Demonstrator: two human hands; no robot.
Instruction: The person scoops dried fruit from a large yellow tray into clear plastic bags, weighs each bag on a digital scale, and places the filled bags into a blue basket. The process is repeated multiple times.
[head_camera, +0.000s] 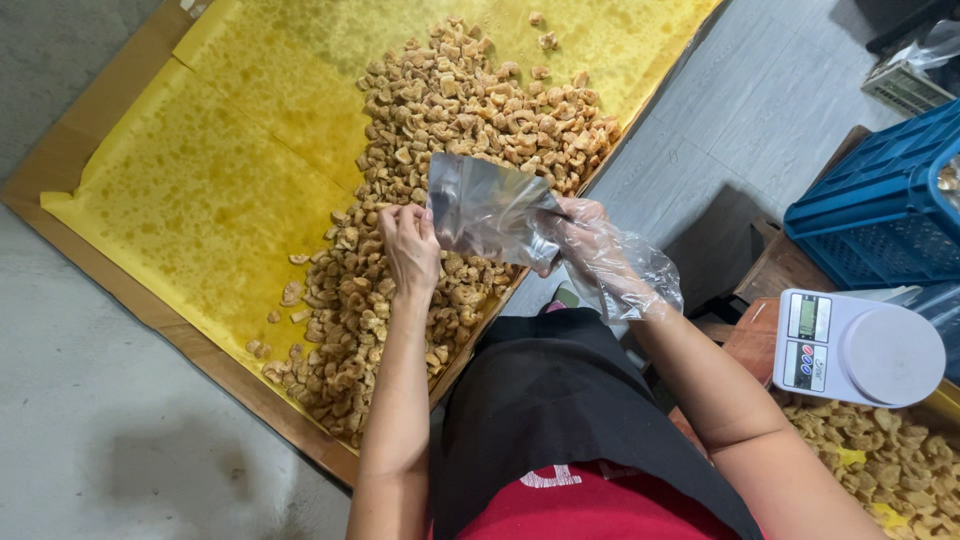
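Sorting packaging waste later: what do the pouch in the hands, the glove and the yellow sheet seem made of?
The pouch looks like glossy metallised or clear plastic film; it mirrors light and creases sharply. The glove on the right hand seems thin clear plastic, loose and crinkled. The yellow sheet looks like matte absorbent paper, mottled with greasy-looking spots.

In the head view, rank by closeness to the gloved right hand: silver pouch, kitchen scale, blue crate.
1. Silver pouch: held in the right hand, on its left.
2. Kitchen scale: lower right.
3. Blue crate: right edge, beyond the scale.
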